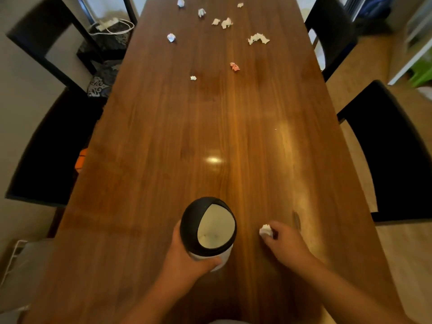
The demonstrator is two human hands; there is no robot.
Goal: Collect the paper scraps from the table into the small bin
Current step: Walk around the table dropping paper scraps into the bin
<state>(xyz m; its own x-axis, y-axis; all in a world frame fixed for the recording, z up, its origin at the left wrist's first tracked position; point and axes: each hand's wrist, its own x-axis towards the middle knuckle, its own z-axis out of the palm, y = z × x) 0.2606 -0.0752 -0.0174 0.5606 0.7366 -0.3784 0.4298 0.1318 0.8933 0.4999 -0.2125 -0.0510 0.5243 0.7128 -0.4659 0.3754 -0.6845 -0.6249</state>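
A small white bin [208, 230] with a black swing lid stands near the front of the long wooden table [163, 141]. Its lid is tipped open and shows the pale inside. My left hand [187, 258] is wrapped around the bin's body. To the right of the bin, my right hand [286, 238] pinches a crumpled white paper scrap [265, 230] just above the tabletop. Several more scraps lie at the far end, among them a torn white one [257, 39], a pink one [235, 66] and a tiny white one [193, 77].
Dark chairs stand along both sides of the table [395, 148] [56, 148]. A white power strip with cables [109, 23] lies on the floor beyond the far left corner. An orange ball [80, 161] sits under the left edge.
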